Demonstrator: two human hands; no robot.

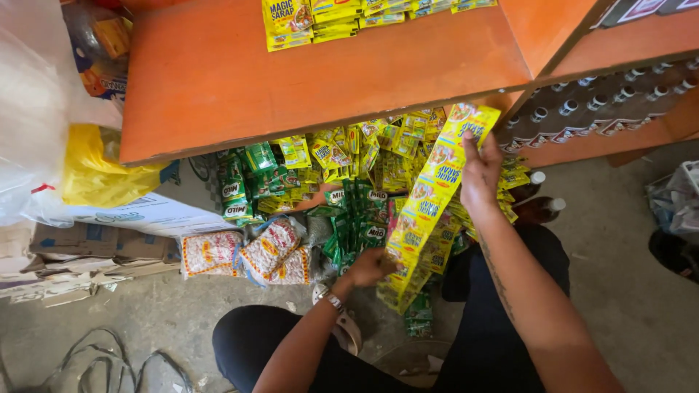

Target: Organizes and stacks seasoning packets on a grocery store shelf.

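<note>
A long strip of joined yellow sachets [429, 200] hangs slanted between my hands in the head view. My right hand [480, 171] grips its upper end near the edge of the orange shelf [291, 80]. My left hand [370, 266] is closed around the strip's lower end, just above the floor. Behind the strip lies a heap of yellow sachets [349, 149] and green sachets [357, 218] under the shelf. My knees in black trousers are at the bottom of the view.
More yellow sachets [313, 18] lie on top of the orange shelf. Clear bags of beans [247, 255] rest on the concrete floor at left, beside flattened cardboard [95, 244] and a yellow plastic bag [102, 171]. Dark bottles [597, 109] line a shelf at right. Cables [102, 360] lie at bottom left.
</note>
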